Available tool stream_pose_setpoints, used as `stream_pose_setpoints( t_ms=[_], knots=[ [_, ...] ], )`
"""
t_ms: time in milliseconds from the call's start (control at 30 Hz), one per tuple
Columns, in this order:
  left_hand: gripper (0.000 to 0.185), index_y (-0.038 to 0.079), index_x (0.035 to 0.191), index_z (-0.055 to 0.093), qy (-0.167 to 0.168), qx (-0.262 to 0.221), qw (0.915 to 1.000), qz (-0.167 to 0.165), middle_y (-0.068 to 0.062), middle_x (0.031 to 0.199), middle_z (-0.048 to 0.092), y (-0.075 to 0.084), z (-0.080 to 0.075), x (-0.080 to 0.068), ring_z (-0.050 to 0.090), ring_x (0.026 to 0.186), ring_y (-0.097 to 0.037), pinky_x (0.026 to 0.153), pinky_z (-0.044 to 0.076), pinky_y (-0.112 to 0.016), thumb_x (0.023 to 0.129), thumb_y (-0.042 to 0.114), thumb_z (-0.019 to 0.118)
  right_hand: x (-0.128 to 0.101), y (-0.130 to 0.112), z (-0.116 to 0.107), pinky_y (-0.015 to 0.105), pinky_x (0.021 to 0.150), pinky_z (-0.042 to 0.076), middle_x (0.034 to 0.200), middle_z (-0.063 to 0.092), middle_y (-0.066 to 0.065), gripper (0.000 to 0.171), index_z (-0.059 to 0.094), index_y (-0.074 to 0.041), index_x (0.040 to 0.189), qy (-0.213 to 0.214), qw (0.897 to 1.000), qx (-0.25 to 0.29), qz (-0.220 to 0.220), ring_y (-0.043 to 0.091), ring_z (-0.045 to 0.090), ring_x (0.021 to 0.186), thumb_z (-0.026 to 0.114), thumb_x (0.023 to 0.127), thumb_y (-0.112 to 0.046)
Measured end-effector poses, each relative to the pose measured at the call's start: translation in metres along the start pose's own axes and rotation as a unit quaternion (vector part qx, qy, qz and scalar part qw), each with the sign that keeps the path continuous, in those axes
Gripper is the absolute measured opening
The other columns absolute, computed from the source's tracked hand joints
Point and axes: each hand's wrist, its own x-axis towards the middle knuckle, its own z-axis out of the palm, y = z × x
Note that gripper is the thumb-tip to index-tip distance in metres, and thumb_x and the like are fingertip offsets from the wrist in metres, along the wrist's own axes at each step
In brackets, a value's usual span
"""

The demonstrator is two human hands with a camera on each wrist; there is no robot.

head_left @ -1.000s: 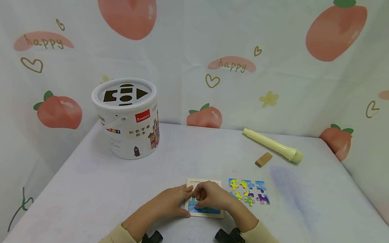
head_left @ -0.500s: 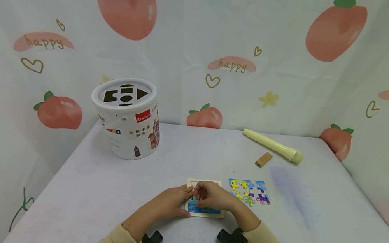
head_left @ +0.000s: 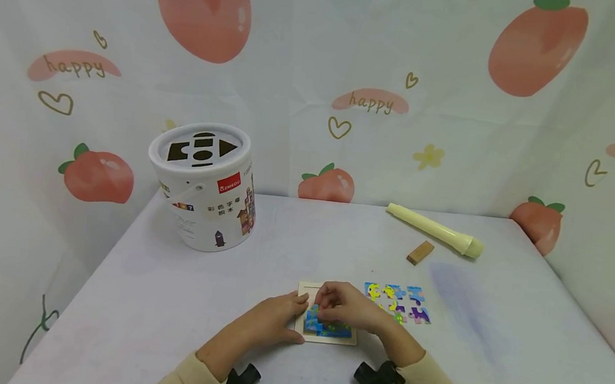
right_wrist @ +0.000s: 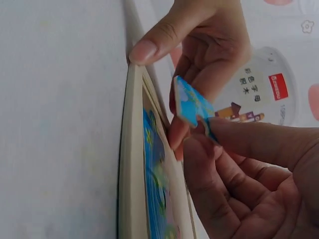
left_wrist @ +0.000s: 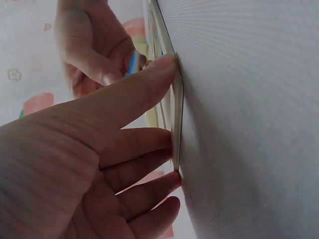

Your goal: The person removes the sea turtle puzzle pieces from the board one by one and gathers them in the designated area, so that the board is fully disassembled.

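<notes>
A shallow wooden puzzle tray lies near the middle of the table, with blue and green picture pieces in its near part. My left hand steadies its left side, the thumb at the near corner and the other fingers spread along the rim. Between the thumb and fingers of my right hand is a blue puzzle piece, tilted and raised above the tray. In the left wrist view, only a thin blue part of that piece shows past my left thumb.
Several loose puzzle pieces lie right of the tray, partly behind my right hand. Farther back are a small wooden block and a pale yellow microphone-shaped toy. A white bucket with shape holes in its lid stands back left.
My right hand has risen a little and shifted right, lifting the blue piece off the tray. My left hand keeps its place on the rim. The head view has shifted slightly.
</notes>
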Motion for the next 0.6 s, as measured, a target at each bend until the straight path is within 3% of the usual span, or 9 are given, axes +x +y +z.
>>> stream_pose_setpoints(
  t_ms=[267,600],
  knots=[
    [0.066,0.003,0.13,0.051,0.001,0.011,0.9998,-0.014,-0.006,0.141,0.043,0.002,0.001,0.0,0.035,0.134,-0.025,0.105,0.035,-0.042,0.075,0.034,0.073,-0.016,0.006,-0.015,0.024,0.066,0.051,0.075,0.058,0.001,0.017,0.055,-0.002,0.096,0.008,1.0,0.01,0.014,0.014,0.055,0.068,0.064,0.086,-0.013],
    [0.067,0.004,0.13,0.051,0.003,0.021,0.9996,-0.016,-0.005,0.141,0.043,0.002,0.004,0.002,0.035,0.134,-0.024,0.105,0.035,-0.041,0.074,0.034,0.074,-0.041,0.019,-0.027,0.023,0.061,0.05,0.075,0.059,0.003,0.022,0.057,0.001,0.095,0.029,0.999,0.018,0.03,0.013,0.055,0.067,0.067,0.082,-0.012]
  ],
)
